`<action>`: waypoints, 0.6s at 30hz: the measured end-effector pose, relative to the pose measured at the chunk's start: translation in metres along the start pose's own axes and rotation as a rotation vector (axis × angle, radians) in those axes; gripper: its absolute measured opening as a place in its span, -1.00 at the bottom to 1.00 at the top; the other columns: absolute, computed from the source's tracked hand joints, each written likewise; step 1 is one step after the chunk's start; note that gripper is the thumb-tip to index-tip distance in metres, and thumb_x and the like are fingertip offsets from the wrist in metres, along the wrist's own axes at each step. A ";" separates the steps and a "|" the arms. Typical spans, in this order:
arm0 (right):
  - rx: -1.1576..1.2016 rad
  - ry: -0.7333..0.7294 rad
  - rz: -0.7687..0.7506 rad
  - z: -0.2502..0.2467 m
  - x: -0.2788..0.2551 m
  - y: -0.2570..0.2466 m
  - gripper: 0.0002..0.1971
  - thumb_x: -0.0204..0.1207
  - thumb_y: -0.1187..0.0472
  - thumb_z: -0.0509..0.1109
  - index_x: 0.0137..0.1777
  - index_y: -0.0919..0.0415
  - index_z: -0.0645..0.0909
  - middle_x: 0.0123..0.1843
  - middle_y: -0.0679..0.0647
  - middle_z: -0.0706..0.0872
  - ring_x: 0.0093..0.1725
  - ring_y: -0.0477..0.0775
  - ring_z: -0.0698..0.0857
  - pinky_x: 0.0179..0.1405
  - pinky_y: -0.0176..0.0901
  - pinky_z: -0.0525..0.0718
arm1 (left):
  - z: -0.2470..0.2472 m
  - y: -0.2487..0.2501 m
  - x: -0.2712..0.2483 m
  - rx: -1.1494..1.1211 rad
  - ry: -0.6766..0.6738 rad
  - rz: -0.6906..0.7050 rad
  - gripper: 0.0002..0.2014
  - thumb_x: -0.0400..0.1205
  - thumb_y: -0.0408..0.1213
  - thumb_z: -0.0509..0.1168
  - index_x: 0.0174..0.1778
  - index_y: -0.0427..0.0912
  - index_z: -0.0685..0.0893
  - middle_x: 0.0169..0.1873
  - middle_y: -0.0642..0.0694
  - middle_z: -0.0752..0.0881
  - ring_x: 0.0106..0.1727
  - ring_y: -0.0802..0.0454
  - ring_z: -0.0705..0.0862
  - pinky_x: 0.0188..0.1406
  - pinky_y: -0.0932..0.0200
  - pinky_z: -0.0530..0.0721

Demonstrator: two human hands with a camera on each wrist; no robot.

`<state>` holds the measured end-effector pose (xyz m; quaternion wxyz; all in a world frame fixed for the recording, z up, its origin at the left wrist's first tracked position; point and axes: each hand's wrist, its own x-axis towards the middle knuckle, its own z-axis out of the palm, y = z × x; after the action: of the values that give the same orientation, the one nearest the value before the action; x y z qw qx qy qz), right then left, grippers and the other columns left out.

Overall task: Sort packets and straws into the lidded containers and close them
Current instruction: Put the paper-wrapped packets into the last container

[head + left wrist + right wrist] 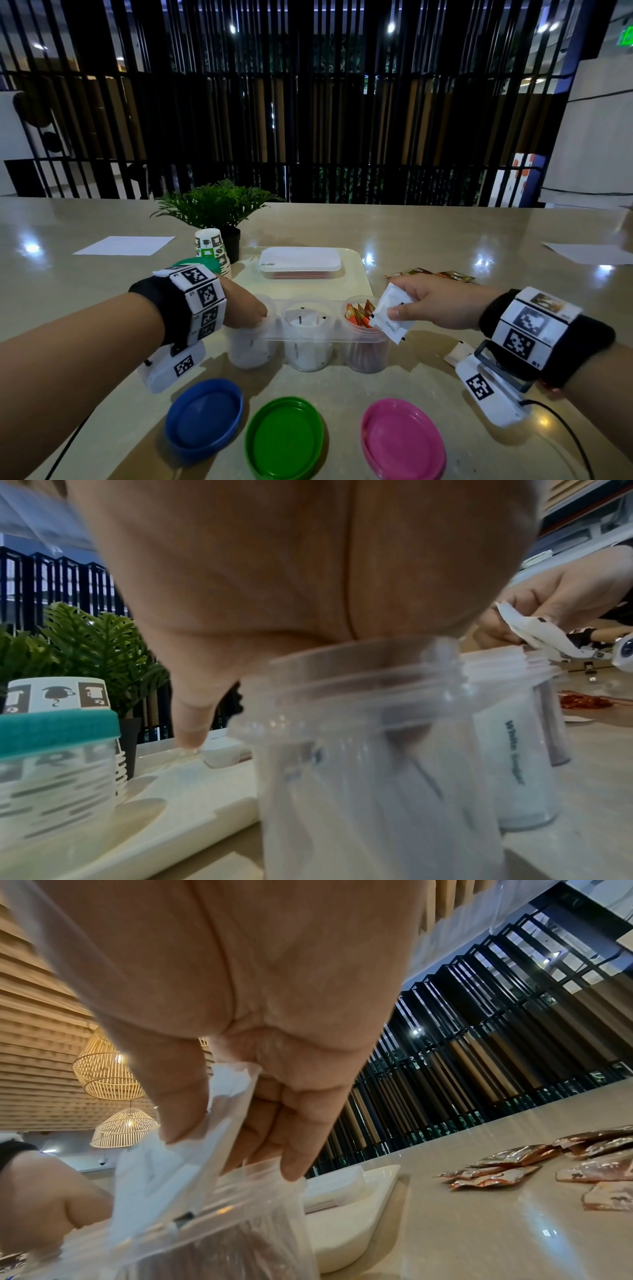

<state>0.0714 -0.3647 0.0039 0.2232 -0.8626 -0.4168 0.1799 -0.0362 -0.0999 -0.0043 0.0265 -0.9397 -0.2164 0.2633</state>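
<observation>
So: 3 open jars [310,337], 3 lids [284,435], 2 hands [430,301].

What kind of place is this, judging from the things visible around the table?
Probably a cafe or coffee-bar seating area. A stack of paper cups printed with coffee motifs stands by a small potted plant, a jar holds white sugar packets, and woven basket lamps hang from a slatted wooden ceiling.

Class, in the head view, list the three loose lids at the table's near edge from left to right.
Blue lid → green lid → pink lid.
</observation>
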 end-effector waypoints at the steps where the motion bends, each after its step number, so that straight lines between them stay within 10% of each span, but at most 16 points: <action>1: 0.002 -0.001 -0.001 0.000 0.000 0.000 -0.95 0.63 0.09 0.34 -0.01 -0.12 0.55 0.01 -0.13 0.73 0.06 -0.10 0.69 0.17 -0.08 0.64 | 0.000 0.001 0.001 0.002 0.014 -0.003 -0.58 0.83 -0.28 -0.15 0.60 -0.22 0.30 0.58 -0.14 0.36 0.58 -0.08 0.33 0.53 0.09 0.21; 9: 0.000 0.005 0.004 0.000 0.000 -0.002 -0.93 0.63 0.09 0.33 -0.03 -0.14 0.53 -0.03 -0.17 0.70 0.02 -0.15 0.67 0.05 -0.21 0.60 | 0.001 0.003 0.010 -0.021 0.011 -0.020 -0.55 0.85 -0.21 -0.14 0.65 -0.27 0.24 0.64 -0.14 0.28 0.65 -0.03 0.23 0.48 0.25 0.11; 18: 0.007 0.012 0.007 0.002 0.000 -0.002 -0.92 0.63 0.09 0.32 -0.05 -0.15 0.51 -0.06 -0.20 0.69 -0.01 -0.18 0.66 0.02 -0.24 0.58 | 0.006 -0.017 0.023 -0.072 0.001 0.002 -0.53 0.81 -0.04 -0.07 0.62 -0.11 0.36 0.61 -0.08 0.36 0.60 -0.07 0.33 0.63 -0.01 0.20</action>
<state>0.0689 -0.3635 0.0032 0.2282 -0.8644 -0.4116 0.1772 -0.0286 -0.0750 -0.0178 -0.0076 -0.9404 -0.2251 0.2549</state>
